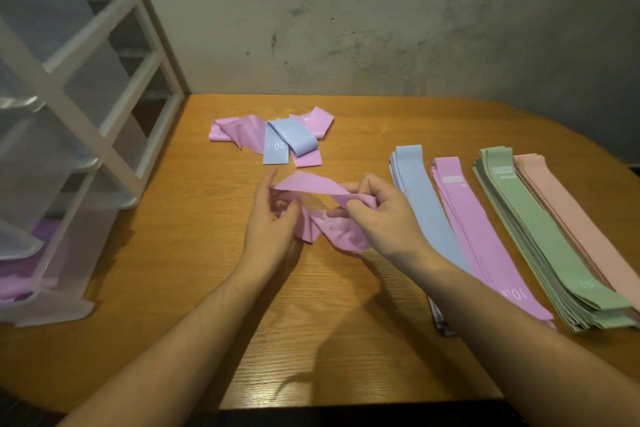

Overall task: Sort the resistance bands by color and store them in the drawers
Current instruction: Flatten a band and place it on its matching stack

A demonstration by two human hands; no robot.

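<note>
Fingers of both the left hand (273,218) and right hand (375,215) pinched a twisted pink band (311,185) mid-worktop, untangling it, flattening due next before the pink stack (467,218) by the right edge.

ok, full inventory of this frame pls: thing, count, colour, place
held band: one, pink, twisted, above table centre
loose pile: several pink, one blue marked 20, far centre
blue stack: one stack, blue, right of hands
pink stack: one, pink, beside blue
green stack: one, green, further right
peach stack: one, peach, rightmost
drawer unit: one, white frame, clear drawers, left; pink and purple bands inside the lowest
table: one, wood
left hand: grips held band
right hand: fingers pinch held band
</note>
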